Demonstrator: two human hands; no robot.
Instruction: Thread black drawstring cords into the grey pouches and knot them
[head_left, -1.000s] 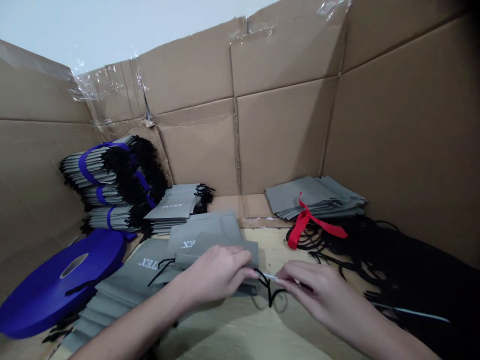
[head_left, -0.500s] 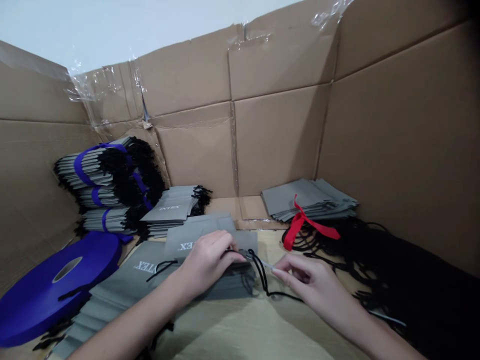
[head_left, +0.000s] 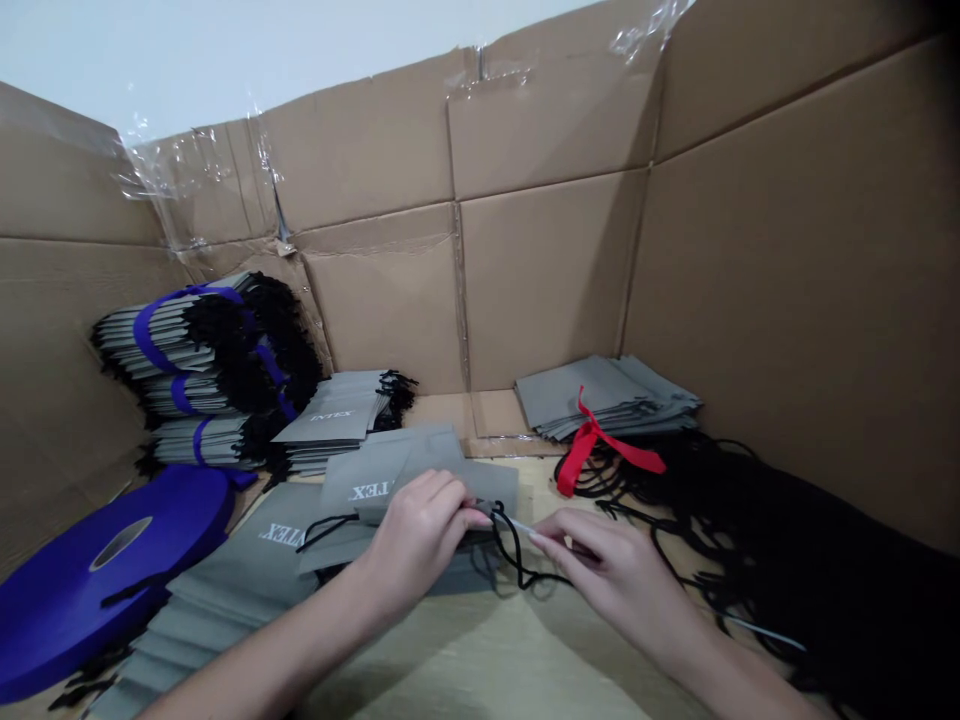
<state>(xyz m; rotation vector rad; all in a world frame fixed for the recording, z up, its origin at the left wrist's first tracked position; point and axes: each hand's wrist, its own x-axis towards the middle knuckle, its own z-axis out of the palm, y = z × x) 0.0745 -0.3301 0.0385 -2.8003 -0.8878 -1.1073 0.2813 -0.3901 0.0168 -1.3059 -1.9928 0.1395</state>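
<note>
Closest to me is the bare wood of the tabletop (head_left: 450, 665), with a row of fanned bags (head_left: 187, 620) by my left forearm. Just beyond, my left hand (head_left: 420, 530) has thumb and fingers pressed together, pinching the edge of a gray bag (head_left: 495, 482), which lies above a pile of others in the middle of the table. My right hand (head_left: 615, 565) pinches a thin pale stick (head_left: 520, 524) between thumb and fingertips; it points at that edge, and a black cord (head_left: 517, 572) loops down beside it.

I judge the step in hand to be working the cord through the bag's edge with the stick. The next move, I think, calls for a firm left pinch and a straight, gentle pull on the right, so the cord doesn't snag; whether its end is through, I cannot tell.

Farther out are a blue ribbon roll (head_left: 180, 525) to my left and a heap of cords (head_left: 817, 560) to my right, then a red ribbon (head_left: 619, 455), tied bundles (head_left: 176, 335) and the cardboard wall (head_left: 547, 270).
</note>
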